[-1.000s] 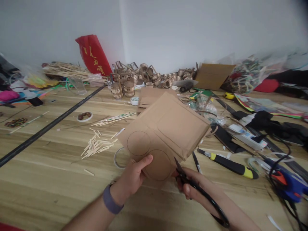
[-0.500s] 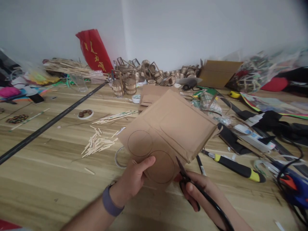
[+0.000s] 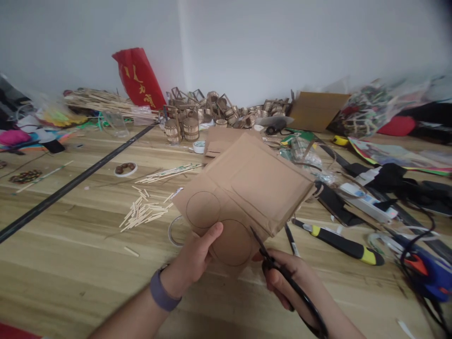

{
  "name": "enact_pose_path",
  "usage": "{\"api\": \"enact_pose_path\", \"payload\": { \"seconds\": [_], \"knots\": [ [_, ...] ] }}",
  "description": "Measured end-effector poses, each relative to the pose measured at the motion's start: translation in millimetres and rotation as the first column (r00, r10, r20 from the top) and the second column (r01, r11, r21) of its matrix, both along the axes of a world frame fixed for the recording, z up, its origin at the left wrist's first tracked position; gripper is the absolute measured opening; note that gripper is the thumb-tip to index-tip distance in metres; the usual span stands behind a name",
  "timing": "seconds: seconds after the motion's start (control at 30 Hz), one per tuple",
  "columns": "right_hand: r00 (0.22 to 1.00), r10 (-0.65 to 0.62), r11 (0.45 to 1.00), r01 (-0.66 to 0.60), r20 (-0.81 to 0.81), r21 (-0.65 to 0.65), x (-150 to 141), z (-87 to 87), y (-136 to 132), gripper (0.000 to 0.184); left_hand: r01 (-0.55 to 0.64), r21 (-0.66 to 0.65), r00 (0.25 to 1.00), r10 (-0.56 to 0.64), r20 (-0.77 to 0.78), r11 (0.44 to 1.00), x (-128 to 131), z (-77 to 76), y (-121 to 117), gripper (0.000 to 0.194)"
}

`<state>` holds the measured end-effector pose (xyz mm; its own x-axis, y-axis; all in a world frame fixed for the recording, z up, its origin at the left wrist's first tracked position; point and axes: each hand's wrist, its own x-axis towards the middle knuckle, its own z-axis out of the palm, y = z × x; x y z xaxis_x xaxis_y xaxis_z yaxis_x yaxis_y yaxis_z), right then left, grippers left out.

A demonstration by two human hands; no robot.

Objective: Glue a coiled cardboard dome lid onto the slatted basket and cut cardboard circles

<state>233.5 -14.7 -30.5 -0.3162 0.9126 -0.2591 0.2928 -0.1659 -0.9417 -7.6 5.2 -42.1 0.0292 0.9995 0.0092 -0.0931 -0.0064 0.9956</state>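
Note:
A folded sheet of brown cardboard (image 3: 261, 174) is held up over the table, with two circles drawn in dark line on its near part. My left hand (image 3: 197, 252) grips its lower edge, the thumb on top beside the nearer circle and the fingers hidden beneath. In my right hand (image 3: 293, 278) is a pair of black-handled scissors (image 3: 268, 259). Their blades lie at the cardboard's right edge, the tip just right of the nearer circle. How far the blades are parted I cannot tell.
Short sticks (image 3: 144, 212) lie left of the cardboard, near a roll of tape (image 3: 173, 230). A yellow-black utility knife (image 3: 346, 242) and a blue glue gun (image 3: 423, 273) lie right. Small baskets (image 3: 190, 127) crowd the back by a red bag (image 3: 139, 77).
The scissors' blades have shifted slightly left and up against the cardboard, and their handles have swung a little. My left hand keeps its hold almost unmoved.

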Motion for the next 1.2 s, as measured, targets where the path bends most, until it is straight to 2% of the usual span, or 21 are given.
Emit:
{"api": "enact_pose_path", "payload": {
  "seconds": [0.07,0.17,0.33,0.43,0.6,0.77,0.83,1.0,1.2],
  "knots": [
    [1.0,0.009,1.0,-0.009,-0.01,0.005,1.1,-2.9,0.8,0.083,0.011,0.01,1.0,-0.011,-0.005,1.0,-2.2,-0.9,0.2,0.052],
    [0.998,0.046,0.999,-0.046,0.035,0.0,1.2,0.6,1.7,0.084,0.031,-0.042,0.996,-0.028,0.081,0.999,1.3,6.6,0.5,0.052],
    [0.99,0.09,0.996,-0.089,0.11,-0.008,-3.2,19.7,4.5,0.09,-0.033,-0.167,0.976,0.068,0.207,0.985,17.3,35.3,-0.3,0.022],
    [0.987,0.123,0.992,-0.126,0.105,0.019,-4.1,25.8,5.8,0.084,-0.034,-0.229,0.96,0.096,0.262,0.973,23.9,46.8,-0.9,0.016],
    [0.982,0.182,0.979,-0.185,0.05,0.082,-2.4,25.3,7.0,0.077,-0.008,-0.241,0.962,0.073,0.264,0.971,24.5,45.6,-1.7,0.013],
    [0.985,0.168,0.982,-0.171,0.042,0.078,-2.2,23.9,6.0,0.075,-0.029,-0.216,0.986,0.063,0.153,0.976,22.8,44.9,-2.9,0.01],
    [0.989,0.143,0.988,-0.145,0.033,0.057,-2.4,22.9,4.9,0.077,-0.037,-0.209,0.987,0.069,0.147,0.977,22.9,46.2,-3.2,0.011],
    [1.0,0.026,0.999,-0.026,0.006,-0.027,-3.0,17.1,2.3,0.078,-0.043,-0.239,0.961,0.105,0.254,0.97,23.6,47.6,-2.7,0.02],
    [0.994,-0.07,0.99,0.08,0.087,-0.115,-4.6,11.3,0.7,0.058,-0.033,-0.189,0.97,0.076,0.229,0.981,23.4,47.8,-1.6,0.014]
  ]
}}
